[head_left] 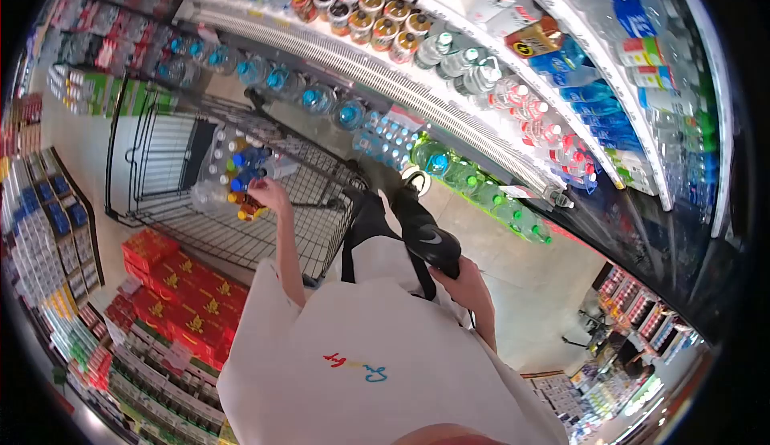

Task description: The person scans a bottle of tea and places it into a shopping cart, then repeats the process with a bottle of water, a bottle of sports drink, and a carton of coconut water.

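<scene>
- Two hands show in my feed, and both are partly hidden, so I read them with care.
- My left hand reaches into the wire shopping cart; its fingers are curled round a small bottle with an orange cap, though the fisheye blur keeps me from reading the label.
- That bottle sits low in the cart basket, just beside a shrink-wrapped pack of bottles with mixed blue, yellow and green caps; the wrap is glossy and crinkled.
- My right hand is closed on a black bag with a white swoosh mark; the fingers wrap under it, so I cannot see their tips.
- The bag's black straps hang down against my white shirt, which blocks most of the lower view.
- The cart is black metal grid, its far side cut by the dark lens edge.
- Behind it, the shelves curve with clear plastic water bottles, green bottles and dark-lidded jars; details smear toward the rim.
- Red boxes with gold marks stack at lower left.
</scene>
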